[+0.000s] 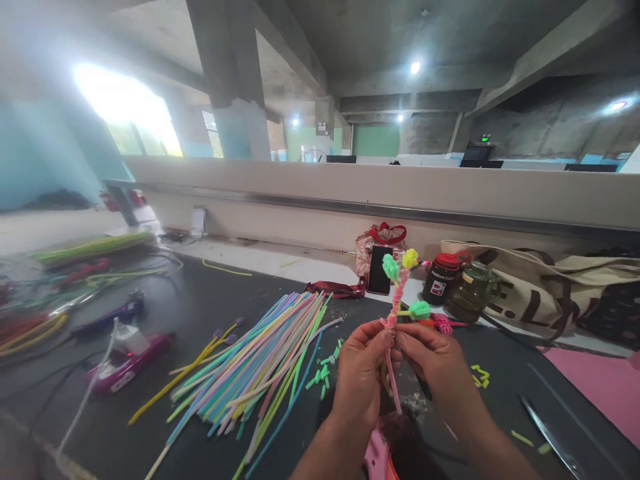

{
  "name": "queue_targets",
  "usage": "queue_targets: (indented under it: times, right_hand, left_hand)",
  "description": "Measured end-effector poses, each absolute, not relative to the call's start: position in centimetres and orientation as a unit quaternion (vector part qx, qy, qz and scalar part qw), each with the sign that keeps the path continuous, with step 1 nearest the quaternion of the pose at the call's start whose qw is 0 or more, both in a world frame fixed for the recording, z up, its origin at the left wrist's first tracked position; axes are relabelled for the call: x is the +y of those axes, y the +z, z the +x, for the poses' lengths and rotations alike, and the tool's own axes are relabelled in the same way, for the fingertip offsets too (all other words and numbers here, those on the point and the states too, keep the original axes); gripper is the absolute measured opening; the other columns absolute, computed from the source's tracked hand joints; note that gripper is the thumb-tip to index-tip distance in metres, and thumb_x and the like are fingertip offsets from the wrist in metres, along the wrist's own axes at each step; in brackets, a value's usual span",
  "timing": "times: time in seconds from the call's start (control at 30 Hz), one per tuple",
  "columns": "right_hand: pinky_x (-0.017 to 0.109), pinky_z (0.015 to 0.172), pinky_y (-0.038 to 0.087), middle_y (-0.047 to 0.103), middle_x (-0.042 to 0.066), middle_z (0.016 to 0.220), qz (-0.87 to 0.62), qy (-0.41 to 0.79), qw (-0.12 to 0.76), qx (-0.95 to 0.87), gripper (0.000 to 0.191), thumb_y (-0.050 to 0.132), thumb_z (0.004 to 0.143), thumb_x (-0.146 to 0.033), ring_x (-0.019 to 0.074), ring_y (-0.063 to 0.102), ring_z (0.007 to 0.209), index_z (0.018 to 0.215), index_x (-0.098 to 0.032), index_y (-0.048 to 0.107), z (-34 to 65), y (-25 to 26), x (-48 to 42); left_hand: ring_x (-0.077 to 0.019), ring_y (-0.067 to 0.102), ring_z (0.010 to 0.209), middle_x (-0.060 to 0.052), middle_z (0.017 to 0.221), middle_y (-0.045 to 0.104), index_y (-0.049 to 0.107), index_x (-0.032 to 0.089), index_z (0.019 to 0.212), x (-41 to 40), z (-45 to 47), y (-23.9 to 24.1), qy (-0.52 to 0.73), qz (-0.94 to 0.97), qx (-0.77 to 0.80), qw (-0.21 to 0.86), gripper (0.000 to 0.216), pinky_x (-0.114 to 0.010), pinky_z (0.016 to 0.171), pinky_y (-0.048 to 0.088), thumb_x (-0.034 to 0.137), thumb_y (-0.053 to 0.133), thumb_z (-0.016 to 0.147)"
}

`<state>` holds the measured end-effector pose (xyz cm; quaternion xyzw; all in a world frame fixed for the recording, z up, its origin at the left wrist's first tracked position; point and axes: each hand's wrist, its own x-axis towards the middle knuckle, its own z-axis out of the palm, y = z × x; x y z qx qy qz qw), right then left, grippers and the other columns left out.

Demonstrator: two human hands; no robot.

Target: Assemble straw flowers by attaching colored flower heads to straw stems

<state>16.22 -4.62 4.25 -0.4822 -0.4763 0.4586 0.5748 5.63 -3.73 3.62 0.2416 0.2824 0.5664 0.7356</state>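
In front of me is a pipe cleaner flower sprig point(399, 295), held upright. Its pink stem is wound with fuzzy twists, and a green bud point(391, 267), a yellow bud point(411, 259) and a second green bud point(419, 309) branch off it. My left hand point(361, 373) pinches the stem just under the lowest branch. Opposite it, the thumb and fingers of my right hand point(436, 359) close on the same spot. The bare lower stem hangs down between both hands. Cut green pieces point(325, 368) lie left of my left hand.
Many pastel pipe cleaners point(260, 360) fan across the dark table, beside a yellow stem with purple buds point(215, 343). A purple power strip point(131, 363) stands left. Behind are a phone point(379, 270), a dark bottle point(441, 279) and a canvas bag point(530, 287); a metal tool point(550, 437) lies right.
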Motion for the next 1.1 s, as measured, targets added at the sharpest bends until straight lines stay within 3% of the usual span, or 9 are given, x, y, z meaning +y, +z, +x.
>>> queue_targets:
  times: [0.3, 0.67, 1.1]
  right_hand:
    - [0.018, 0.043, 0.038, 0.054, -0.003, 0.052, -0.498, 0.493, 0.578, -0.418, 0.019, 0.067, 0.063, -0.032, 0.0079, 0.045, 0.045, 0.071, -0.015, 0.066, 15.6, 4.7, -4.7]
    - [0.02, 0.048, 0.038, 0.055, -0.003, 0.059, -0.48, 0.495, 0.591, -0.419, 0.016, 0.064, 0.067, -0.032, 0.0094, 0.047, 0.05, 0.069, -0.016, 0.061, 15.5, 3.2, -4.4]
    - [0.02, 0.042, 0.029, 0.048, -0.004, 0.049, -0.577, 0.353, 0.554, -0.485, 0.02, 0.061, 0.067, -0.033, 0.0085, 0.038, 0.045, 0.06, -0.015, 0.058, 15.9, 3.8, -4.5]
  left_hand:
    - [-0.005, 0.052, 0.045, 0.001, 0.059, 0.057, 0.056, 0.012, 0.078, -3.8, 6.1, 2.8, 0.575, 0.213, 0.27, 0.743, 0.024, -0.015, 0.045, 0.043, 0.024, 0.069, 0.062]
    - [-0.0064, 0.051, 0.045, 0.002, 0.059, 0.057, 0.058, 0.013, 0.077, -4.1, 6.4, 2.2, 0.587, 0.21, 0.282, 0.729, 0.024, -0.018, 0.045, 0.043, 0.025, 0.069, 0.06]
    - [-0.0099, 0.048, 0.046, 0.001, 0.055, 0.057, 0.064, 0.018, 0.072, -3.8, 6.5, 1.2, 0.594, 0.436, 0.42, 0.53, 0.012, -0.018, 0.041, 0.038, 0.028, 0.058, 0.067]
